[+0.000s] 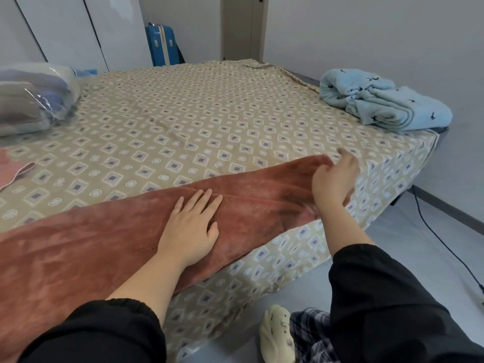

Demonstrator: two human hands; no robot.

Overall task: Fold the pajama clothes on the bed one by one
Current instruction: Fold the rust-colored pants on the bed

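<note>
Left hand [192,226] is spread flat, fingers straight, pressing down on the middle of the rust-brown pajama piece [104,247]. The right hand [334,179] is curled over the far end of it, and it looks like a pinch on the hem, though the back of the hand hides the fingertips, so I wouldn't swear to it. The piece lies as a long strip along the near edge of the bed [183,113], running from the near left toward the near right corner, with its lower side draping a bit over the edge. My read is that it's already doubled lengthwise and the step now is bringing that right end back over to halve the length. To do that well, I'd treat the flat hand as the anchor and the fold line, lift the pinched end only just clear of the fleece, and carry it straight along the strip so the edges line up instead of skewing off the bed. Fleece grabs on itself, so smooth from the fold outward after it lands. The light blue pajamas [379,100] bunched at the far right corner and the pink garment [13,171] at the left edge look unfolded, so I figure there's plenty left.
</note>
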